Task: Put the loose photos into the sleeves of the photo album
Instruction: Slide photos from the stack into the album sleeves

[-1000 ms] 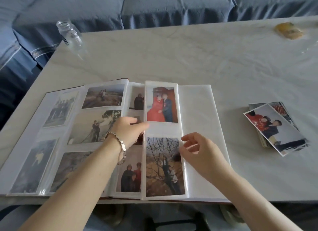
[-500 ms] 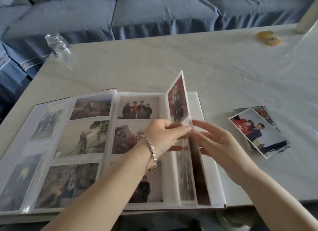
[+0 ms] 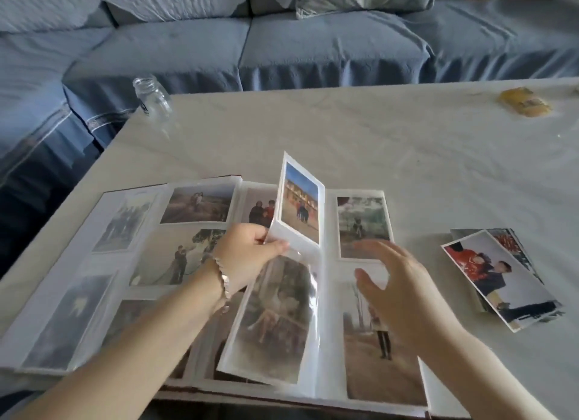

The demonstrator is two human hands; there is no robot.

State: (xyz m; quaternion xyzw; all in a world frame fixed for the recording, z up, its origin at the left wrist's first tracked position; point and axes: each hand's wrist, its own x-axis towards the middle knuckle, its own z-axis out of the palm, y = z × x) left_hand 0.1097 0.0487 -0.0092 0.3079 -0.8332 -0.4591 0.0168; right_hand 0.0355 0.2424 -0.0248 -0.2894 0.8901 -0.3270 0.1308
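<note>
The photo album [image 3: 200, 203] lies open on the table in front of me, its sleeves filled with pictures. My left hand [image 3: 250, 253], a bracelet at the wrist, pinches the edge of a narrow sleeve page [image 3: 297, 219] that stands half turned over the spine. To the right of that page my right hand [image 3: 398, 281] hovers with spread fingers over the right-hand page [image 3: 363, 225] and holds nothing. A stack of loose photos [image 3: 501, 278] rests on the table right of the album, a picture of people in red on top.
The pale table [image 3: 344, 137] carries a clear glass jar [image 3: 153, 97] at its far left corner and a yellow wrapped object [image 3: 523, 101] at the far right. A blue sofa [image 3: 313, 43] runs behind and along the left side of the table.
The narrow page has swung leftward with my left hand, uncovering a filled right-hand page. My right hand has let go of it and opened. The view has tilted upward.
</note>
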